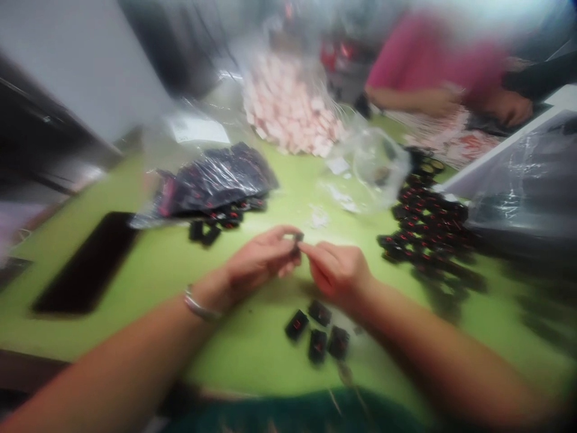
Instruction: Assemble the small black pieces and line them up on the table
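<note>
Between the thumb and fingers of my left hand (256, 260) is a small black piece (296, 242), held up above the green table (252, 361). My right hand (341, 272) is closed, its index finger and thumb pressed together against the right side of that piece. Whether it also pinches something tiny is too blurred to tell. Just below the hands lie several black square pieces (296, 325) with red marks. Small white bits (318, 216) are scattered beyond my fingers.
Left, a plastic bag of dark pieces (220, 177) and a dark flat slab (90, 263). Behind, a bag of pale pink pieces (291, 108) and a clear bag (376, 171). Right, a heap of black pieces (426, 222) beside a plastic-lined box (527, 168). A person in pink (433, 66) works opposite.
</note>
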`<state>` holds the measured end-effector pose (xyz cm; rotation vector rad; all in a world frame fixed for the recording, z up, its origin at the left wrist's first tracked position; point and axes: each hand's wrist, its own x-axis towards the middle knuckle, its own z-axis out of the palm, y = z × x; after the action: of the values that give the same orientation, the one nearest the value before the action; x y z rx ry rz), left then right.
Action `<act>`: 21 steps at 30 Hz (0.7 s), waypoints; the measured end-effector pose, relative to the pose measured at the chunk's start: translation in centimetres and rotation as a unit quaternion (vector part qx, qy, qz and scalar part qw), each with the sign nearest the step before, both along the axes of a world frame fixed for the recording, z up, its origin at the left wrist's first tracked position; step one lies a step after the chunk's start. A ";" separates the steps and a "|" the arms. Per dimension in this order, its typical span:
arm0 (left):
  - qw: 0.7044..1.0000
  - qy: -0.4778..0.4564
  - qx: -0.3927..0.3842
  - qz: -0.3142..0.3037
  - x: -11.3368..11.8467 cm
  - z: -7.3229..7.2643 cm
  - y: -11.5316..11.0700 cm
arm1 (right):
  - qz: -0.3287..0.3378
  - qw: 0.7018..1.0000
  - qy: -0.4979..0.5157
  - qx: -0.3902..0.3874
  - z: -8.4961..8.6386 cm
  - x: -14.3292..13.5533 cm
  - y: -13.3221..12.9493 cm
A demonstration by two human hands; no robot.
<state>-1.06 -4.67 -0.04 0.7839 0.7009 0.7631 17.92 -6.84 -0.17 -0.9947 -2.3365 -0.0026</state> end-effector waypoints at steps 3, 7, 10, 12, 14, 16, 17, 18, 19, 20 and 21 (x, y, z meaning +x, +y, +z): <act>1.000 -0.005 0.014 0.006 -0.1 0.3 0.1 | 0.036 0.996 0.076 -0.036 0.2 0.7 0.5; 0.998 0.000 0.005 0.063 -0.3 0.5 0.6 | -0.077 0.965 0.229 -0.100 0.3 2.4 2.9; 0.996 0.013 -0.009 0.091 -0.3 0.3 0.9 | -0.183 0.956 0.194 -0.126 -0.5 3.7 5.2; 0.996 0.018 -0.015 0.091 -0.2 0.2 0.9 | -0.198 0.957 0.142 -0.157 -1.1 4.2 6.1; 0.996 0.023 -0.020 0.084 -0.1 0.1 0.7 | -0.193 0.960 0.094 -0.178 -1.5 4.3 6.3; 0.996 0.029 -0.023 0.079 0.1 0.1 0.5 | -0.182 0.964 0.060 -0.184 -1.6 4.0 6.1; 0.996 0.033 -0.023 0.077 0.1 0.1 0.4 | -0.176 0.966 0.048 -0.185 -1.6 3.8 5.9; 0.996 0.036 -0.022 0.077 0.2 0.1 0.4 | -0.170 0.967 0.036 -0.186 -1.6 3.5 5.7; 0.996 0.038 -0.021 0.076 0.2 0.1 0.3 | -0.163 0.968 0.022 -0.188 -1.6 3.3 5.5; 0.996 0.039 -0.019 0.075 0.2 0.2 0.3 | -0.157 0.969 0.006 -0.188 -1.6 3.1 5.3; 0.996 0.040 -0.018 0.073 0.2 0.1 0.3 | -0.154 0.971 -0.012 -0.184 -1.6 2.9 5.2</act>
<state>-0.82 -4.39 0.11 0.7398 0.8481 0.8531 20.78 -1.64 -1.80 -1.5402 -2.2223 0.3087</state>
